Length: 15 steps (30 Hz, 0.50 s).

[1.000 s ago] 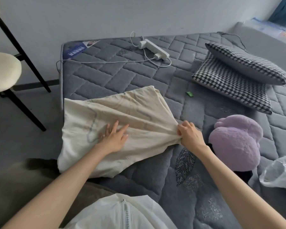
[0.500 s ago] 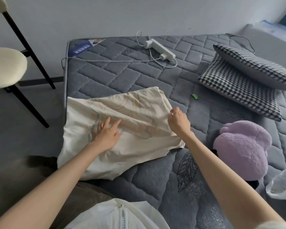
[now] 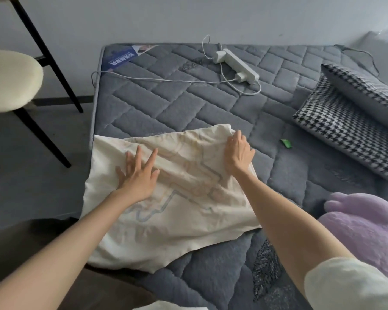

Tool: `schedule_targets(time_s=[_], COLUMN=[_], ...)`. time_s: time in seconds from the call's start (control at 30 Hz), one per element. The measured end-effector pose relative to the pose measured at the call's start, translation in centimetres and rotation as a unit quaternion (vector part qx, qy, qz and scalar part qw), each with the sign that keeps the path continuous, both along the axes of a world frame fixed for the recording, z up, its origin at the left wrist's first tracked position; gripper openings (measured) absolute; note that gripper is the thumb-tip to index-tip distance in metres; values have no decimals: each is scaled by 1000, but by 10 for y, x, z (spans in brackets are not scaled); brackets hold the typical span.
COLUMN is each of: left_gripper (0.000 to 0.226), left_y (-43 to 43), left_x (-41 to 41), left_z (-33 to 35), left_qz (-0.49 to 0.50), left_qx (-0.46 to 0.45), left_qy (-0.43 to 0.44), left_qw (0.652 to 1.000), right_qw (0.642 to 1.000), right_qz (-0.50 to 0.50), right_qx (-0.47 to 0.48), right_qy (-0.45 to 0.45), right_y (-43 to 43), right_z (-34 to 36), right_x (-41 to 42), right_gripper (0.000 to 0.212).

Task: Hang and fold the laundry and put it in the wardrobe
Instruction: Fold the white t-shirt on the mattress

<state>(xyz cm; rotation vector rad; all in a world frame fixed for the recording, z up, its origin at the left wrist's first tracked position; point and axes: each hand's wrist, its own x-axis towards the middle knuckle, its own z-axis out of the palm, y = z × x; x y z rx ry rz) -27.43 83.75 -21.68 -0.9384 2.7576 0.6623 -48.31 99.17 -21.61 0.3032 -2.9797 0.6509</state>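
**Cream cloth spread on the mattress corner, both hands on it**

The cream cloth [image 3: 188,209] lay wrinkled on the near left part of the grey quilted mattress [image 3: 166,101]. Its left edge ran along the mattress side, and faint blue and tan lines were printed across its middle. The left hand [image 3: 139,177] rested flat on the left half of the cloth with its fingers straight and spread, pressing the fabric down. The right hand [image 3: 239,153] sat on the far right corner, its fingers bent down over the edge there. From where I stood I could not tell whether it pinched the fabric or only pressed on it. A white sleeve [image 3: 349,285] covered the upper part of the right arm.

Just beyond the right hand a small green scrap [image 3: 286,143] lay on the mattress, apart from the cloth. To the right, two houndstooth pillows [image 3: 345,130] were stacked, the upper one tilted across the lower. A purple plush toy [image 3: 367,224] sat near the right arm.

At the far end a white power strip [image 3: 235,66] lay with a plug in it. Its cable [image 3: 166,80] trailed left across the quilting to the mattress edge, close to a blue label [image 3: 126,55] at the corner. On the floor to the left stood a chair [image 3: 9,79] with a cream seat and black legs.
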Motion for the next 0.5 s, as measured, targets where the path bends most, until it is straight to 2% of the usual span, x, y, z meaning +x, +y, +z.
schedule_targets(time_s=[0.13, 0.23, 0.33, 0.5], left_gripper=[65, 70, 73, 69], left_y=[-12, -18, -17, -15], left_x=[4, 1, -5, -16], left_z=[-14, -23, -26, -20], left_qz=[37, 43, 63, 69], left_qx=[39, 31, 24, -24], left_qy=[-41, -53, -43, -7], left_qw=[998, 997, 997, 997], right_qw=[996, 995, 995, 998], right_qz=[-36, -56, -63, -24], right_qx=[-69, -38, -37, -38], right_qy=[-35, -74, -62, -48], right_y=[8, 10, 2, -18], right_z=[4, -5, -10, -3], right_x=[-25, -31, -31, -44], right_gripper=[18, 18, 17, 36])
